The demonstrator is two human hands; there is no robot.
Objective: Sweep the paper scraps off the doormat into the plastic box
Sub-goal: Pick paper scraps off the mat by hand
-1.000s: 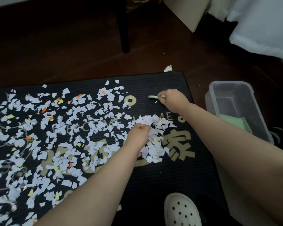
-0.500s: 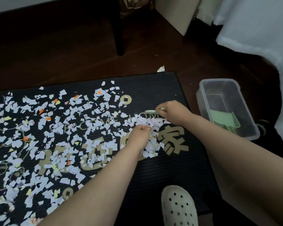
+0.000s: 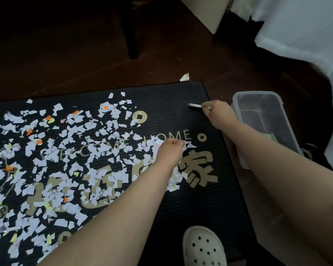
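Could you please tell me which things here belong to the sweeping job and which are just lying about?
Part of the job: doormat; paper scraps; plastic box; slim tool gripped by the right hand; left hand bunched in the scraps; green scoop inside the box.

Just lying about: white shoe; dark furniture leg; white cloth.

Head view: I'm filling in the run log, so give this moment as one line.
left hand grips paper scraps on doormat | right hand holds small tool beside plastic box | paper scraps mostly on doormat
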